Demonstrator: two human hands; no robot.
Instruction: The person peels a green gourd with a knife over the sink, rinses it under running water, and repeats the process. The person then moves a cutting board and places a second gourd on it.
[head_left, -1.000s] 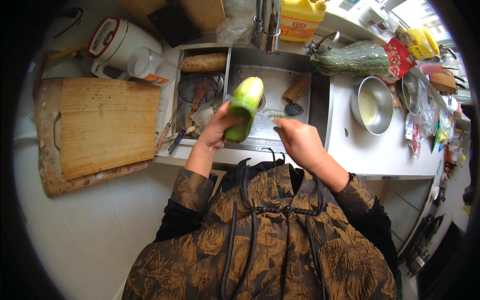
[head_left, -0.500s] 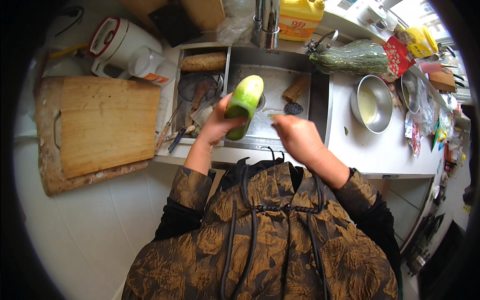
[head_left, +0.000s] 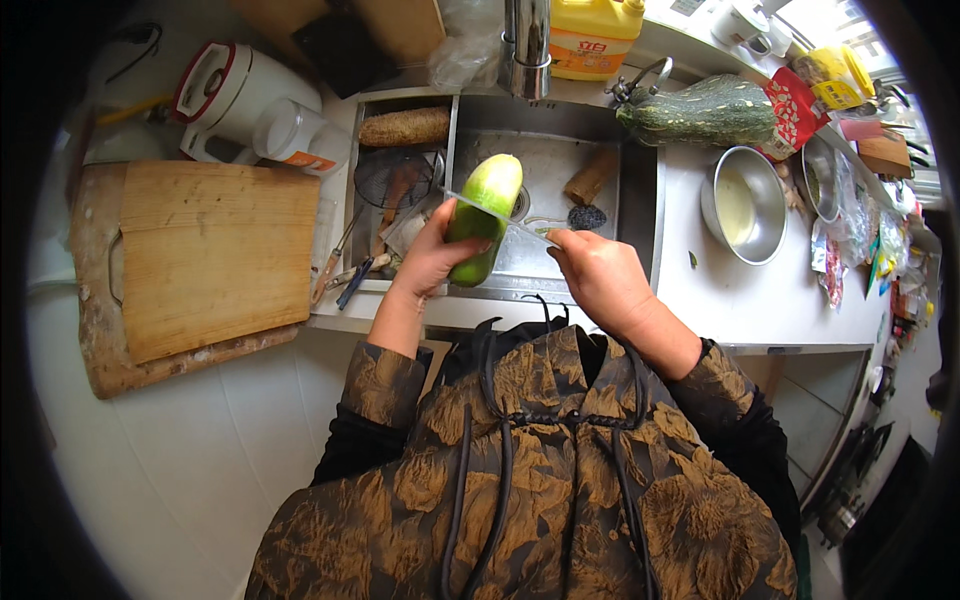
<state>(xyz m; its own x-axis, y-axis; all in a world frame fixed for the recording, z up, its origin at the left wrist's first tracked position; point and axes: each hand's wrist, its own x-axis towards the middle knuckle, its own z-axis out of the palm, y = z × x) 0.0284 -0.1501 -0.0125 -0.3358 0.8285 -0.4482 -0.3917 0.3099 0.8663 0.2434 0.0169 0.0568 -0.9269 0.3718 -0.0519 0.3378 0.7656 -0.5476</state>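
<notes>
Over the sink (head_left: 560, 170), green gourd (head_left: 482, 215) in left fingers (head_left: 440, 225), knife (head_left: 500, 218) across it

Home kitchen. Steel sink (head_left: 640, 190) with tap (head_left: 527, 40) set in a white counter (head_left: 700, 290); wooden cutting board (head_left: 215, 255); kettle (head_left: 225, 100); steel bowl (head_left: 745, 205); dark green squash (head_left: 700, 112); yellow oil jug (head_left: 595, 35); snack packets (head_left: 800, 105).

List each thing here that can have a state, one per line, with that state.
Pale green gourd: held over the steel sink, partly peeled.
Left hand: gripping the gourd.
Right hand: holding a thin blade across it.
Round metal bowl: upright, pale liquid inside.
Wooden cutting board: flat, bare.
</notes>
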